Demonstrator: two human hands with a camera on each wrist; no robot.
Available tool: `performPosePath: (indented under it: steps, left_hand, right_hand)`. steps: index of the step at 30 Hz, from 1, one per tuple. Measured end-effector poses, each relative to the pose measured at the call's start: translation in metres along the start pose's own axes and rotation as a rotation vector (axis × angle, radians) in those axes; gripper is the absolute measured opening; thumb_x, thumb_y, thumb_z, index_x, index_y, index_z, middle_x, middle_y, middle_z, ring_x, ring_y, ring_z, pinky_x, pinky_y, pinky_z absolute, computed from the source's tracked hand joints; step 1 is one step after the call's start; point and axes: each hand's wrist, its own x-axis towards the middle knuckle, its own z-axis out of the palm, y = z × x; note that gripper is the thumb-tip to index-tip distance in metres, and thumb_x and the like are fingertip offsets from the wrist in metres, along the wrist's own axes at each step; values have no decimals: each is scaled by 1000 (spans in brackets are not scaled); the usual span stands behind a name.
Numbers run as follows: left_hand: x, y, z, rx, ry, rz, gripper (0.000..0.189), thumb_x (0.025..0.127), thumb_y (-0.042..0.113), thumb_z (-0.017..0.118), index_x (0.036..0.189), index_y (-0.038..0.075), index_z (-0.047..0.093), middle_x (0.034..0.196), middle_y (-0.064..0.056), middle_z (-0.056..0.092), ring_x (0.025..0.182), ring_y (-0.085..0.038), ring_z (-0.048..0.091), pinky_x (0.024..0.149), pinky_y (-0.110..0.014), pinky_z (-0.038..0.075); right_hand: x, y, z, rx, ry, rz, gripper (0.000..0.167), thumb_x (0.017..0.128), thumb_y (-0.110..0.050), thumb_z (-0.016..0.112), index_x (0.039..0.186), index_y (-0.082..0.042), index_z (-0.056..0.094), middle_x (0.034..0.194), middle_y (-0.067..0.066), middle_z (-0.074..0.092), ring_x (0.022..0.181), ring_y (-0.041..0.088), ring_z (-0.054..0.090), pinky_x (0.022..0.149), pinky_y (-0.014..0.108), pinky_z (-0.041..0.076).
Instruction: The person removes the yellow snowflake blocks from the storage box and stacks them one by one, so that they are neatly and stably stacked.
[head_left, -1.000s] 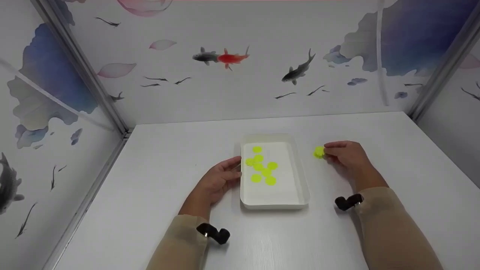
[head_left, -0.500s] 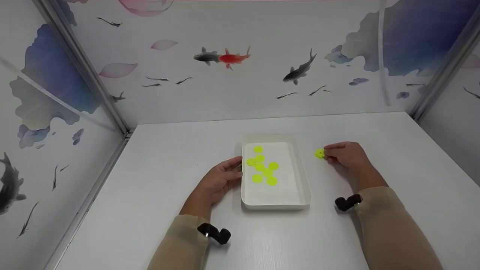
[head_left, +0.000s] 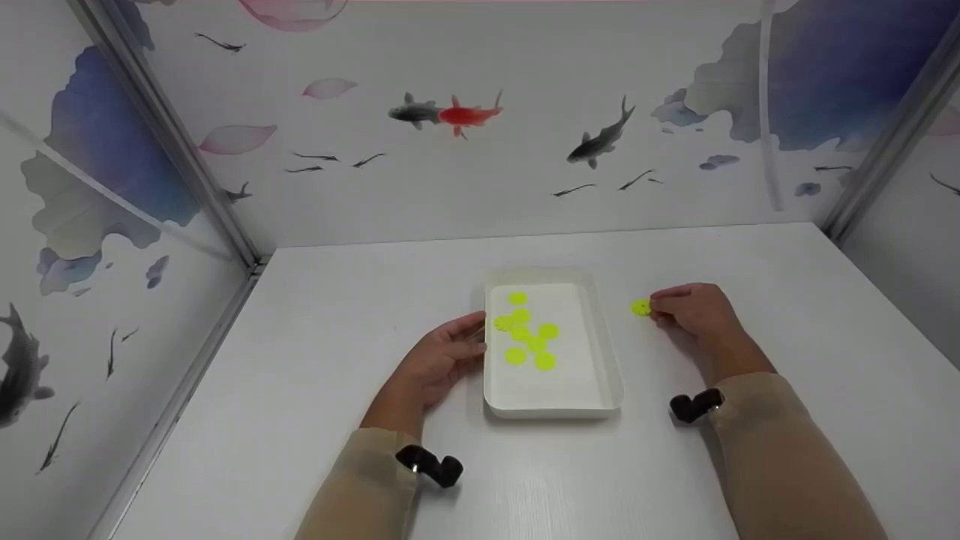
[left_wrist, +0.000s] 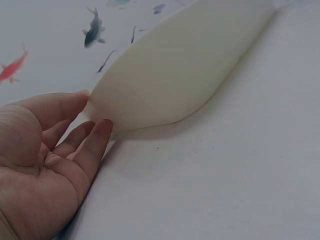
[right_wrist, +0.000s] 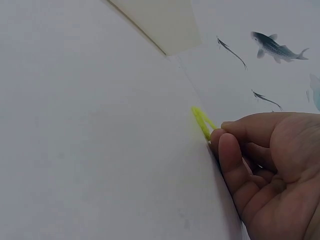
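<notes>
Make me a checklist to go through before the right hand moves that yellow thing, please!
1. Right hand has a grip: ok, its fingers pinch the held yellow piece by the edge.
2. Just one piece held: cannot tell; the right wrist view shows two yellow edges spread apart.
3. Held piece over the white tray: not ok, it is off to the tray's right.
4. Left hand at the tray: ok, its fingers touch the left wall.
5. Room in the tray: ok, the yellow discs leave bare floor on the right.
</notes>
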Motion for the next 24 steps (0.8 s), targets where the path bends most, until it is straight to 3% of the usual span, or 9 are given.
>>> performPosePath:
  steps: [13, 19, 24]
  left_hand:
    - [0, 1, 1, 2, 18, -6, 64, 93, -1, 77, 152, 17, 61, 160, -3, 58, 146, -21, 59, 117, -36, 53]
    - [0, 1, 1, 3, 22, -12, 64, 93, -1, 77, 152, 19, 61, 159, -1, 59, 145, -20, 59, 116, -36, 53]
    - [1, 0, 0, -2, 20, -11, 64, 93, -1, 76, 152, 18, 61, 159, -2, 59, 146, -20, 59, 115, -35, 54]
  right_hand:
    - [5, 6, -2, 35, -3, -18, 47, 105, -29, 69, 143, -2, 64, 131, 12, 71, 93, 8, 74, 85, 18, 62]
    - [4, 1, 0, 74, 18, 20, 45, 105, -35, 69, 143, -10, 65, 132, 11, 68, 103, 16, 70, 87, 20, 62]
    - [1, -6, 2, 54, -7, -38, 49, 104, -42, 70, 144, -16, 65, 138, 8, 65, 111, 19, 66, 88, 19, 60]
